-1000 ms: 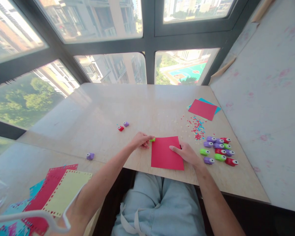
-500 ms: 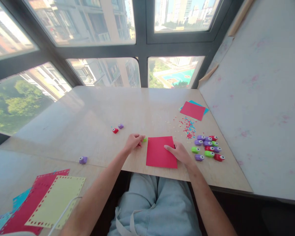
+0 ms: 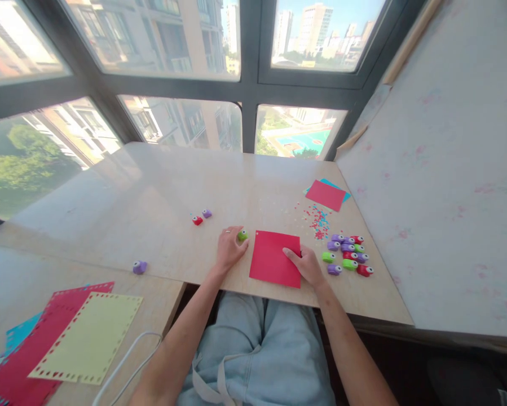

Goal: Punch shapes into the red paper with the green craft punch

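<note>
My left hand (image 3: 231,248) curls its thumb and fingers round a small green paper punch (image 3: 242,235), which has an eye-like dot on it. The punch rests at the table surface, just left of a red sheet of paper (image 3: 274,262) and apart from it. A tiny pale spot shows at the sheet's upper left corner. My right hand (image 3: 307,264) grips the sheet by its right edge, thumb on top and the other fingers mostly hidden beneath.
Several purple, red and green punches (image 3: 346,248) cluster on the right, below scattered confetti (image 3: 320,220) and stacked red and blue sheets (image 3: 326,194). A red punch (image 3: 197,220) and purple punches (image 3: 140,267) lie left. Hole-edged sheets (image 3: 88,338) and a white cable (image 3: 126,361) are lower left.
My left hand has drawn the green punch slightly left, away from the red sheet's edge, and its fingers have spread a little. My right hand keeps its hold on the sheet.
</note>
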{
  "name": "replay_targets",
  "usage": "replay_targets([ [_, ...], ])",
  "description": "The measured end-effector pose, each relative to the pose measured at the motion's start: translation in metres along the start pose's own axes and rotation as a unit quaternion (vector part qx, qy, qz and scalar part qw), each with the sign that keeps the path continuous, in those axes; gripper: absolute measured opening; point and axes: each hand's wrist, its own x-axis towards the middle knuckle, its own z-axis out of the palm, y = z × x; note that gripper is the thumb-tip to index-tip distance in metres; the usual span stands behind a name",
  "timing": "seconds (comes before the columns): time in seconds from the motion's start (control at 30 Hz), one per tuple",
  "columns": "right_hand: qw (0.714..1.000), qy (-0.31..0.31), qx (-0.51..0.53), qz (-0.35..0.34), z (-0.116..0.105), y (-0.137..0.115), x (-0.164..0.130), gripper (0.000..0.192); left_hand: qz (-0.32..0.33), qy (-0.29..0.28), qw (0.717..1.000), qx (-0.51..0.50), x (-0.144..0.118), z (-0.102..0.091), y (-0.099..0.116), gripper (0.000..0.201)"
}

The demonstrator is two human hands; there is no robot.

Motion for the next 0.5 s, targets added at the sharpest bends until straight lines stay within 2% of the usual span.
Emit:
replay_targets([
  [0.1,0.999,0.032,0.014,0.001,0.002,0.004,-0.007,0.047,-0.020,-0.019,1.000,-0.012,0.001,-0.001,-0.001,0.025],
  [0.2,0.998,0.049,0.027,-0.005,0.005,0.005,-0.011,0.045,-0.077,0.017,0.991,-0.107,0.000,-0.002,-0.006,0.026],
  [0.27,0.998,0.060,0.023,-0.010,0.006,0.005,-0.014,0.044,-0.126,0.070,0.970,-0.198,-0.001,-0.002,-0.011,0.029],
  [0.4,0.996,0.083,0.014,-0.013,0.009,0.004,-0.018,0.044,-0.174,0.188,0.897,-0.359,-0.005,-0.002,-0.017,0.035],
  [0.5,0.996,0.089,0.018,-0.011,0.010,0.005,-0.018,0.044,-0.181,0.203,0.869,-0.413,-0.008,-0.001,-0.016,0.040],
])
